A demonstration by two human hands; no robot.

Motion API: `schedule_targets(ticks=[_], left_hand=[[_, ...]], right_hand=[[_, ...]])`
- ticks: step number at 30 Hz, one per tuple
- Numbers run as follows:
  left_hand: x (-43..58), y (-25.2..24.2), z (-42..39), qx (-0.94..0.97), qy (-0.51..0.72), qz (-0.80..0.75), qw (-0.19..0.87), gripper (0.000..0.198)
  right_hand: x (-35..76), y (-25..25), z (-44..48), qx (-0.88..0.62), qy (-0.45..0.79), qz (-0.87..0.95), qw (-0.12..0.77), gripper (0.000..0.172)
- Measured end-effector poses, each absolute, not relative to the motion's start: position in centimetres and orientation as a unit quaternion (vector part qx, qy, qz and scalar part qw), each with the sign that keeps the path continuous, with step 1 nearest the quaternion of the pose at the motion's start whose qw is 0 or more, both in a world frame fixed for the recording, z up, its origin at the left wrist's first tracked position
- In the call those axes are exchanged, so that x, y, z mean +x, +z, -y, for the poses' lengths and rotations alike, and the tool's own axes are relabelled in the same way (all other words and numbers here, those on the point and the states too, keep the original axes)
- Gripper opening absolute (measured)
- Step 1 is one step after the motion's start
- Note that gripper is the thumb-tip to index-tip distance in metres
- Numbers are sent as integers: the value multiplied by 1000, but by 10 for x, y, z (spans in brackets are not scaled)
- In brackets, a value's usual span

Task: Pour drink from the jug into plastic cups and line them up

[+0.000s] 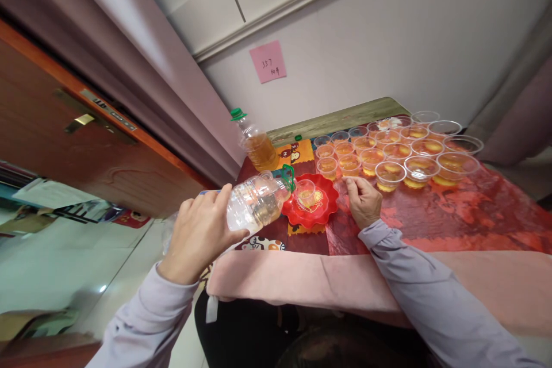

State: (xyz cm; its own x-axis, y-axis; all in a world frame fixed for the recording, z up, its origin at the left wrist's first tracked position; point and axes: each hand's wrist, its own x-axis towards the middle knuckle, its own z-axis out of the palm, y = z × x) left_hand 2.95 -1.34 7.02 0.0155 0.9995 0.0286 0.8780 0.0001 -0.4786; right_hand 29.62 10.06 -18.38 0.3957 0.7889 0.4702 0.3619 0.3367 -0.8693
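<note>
My left hand (pixel 202 230) is wrapped round a clear plastic bottle (pixel 254 204) with a green carrying ring at its neck. The bottle lies tilted, its mouth pointing right over a red scalloped plate (pixel 330 213). On that plate stands a clear plastic cup (pixel 306 192); whether liquid is flowing cannot be made out. My right hand (pixel 363 200) is closed beside the plate, thumb and forefinger together, near the front row of cups. Anything between those fingers is too small to tell. Several clear cups (pixel 390 174) of amber liquid stand in rows behind and to the right.
A larger bottle (pixel 260 149) with a green cap and amber liquid stands at the back left. A small green cap (pixel 298 138) lies near the table's back edge. The table has a patterned red cover (pixel 414 224) and a pink cloth (pixel 302 282) along its front. A wooden door (pixel 99 161) is at left.
</note>
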Motion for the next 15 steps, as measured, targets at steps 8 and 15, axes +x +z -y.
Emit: schedule_targets(ticks=[8,15], left_hand=[[29,71,13,-682,171,686,185,84],[30,71,12,-682,171,684,195,79]], right_hand=[[296,-185,-101,-551,166,523,629,44],[296,-184,-100,-550,166,525,628,45]])
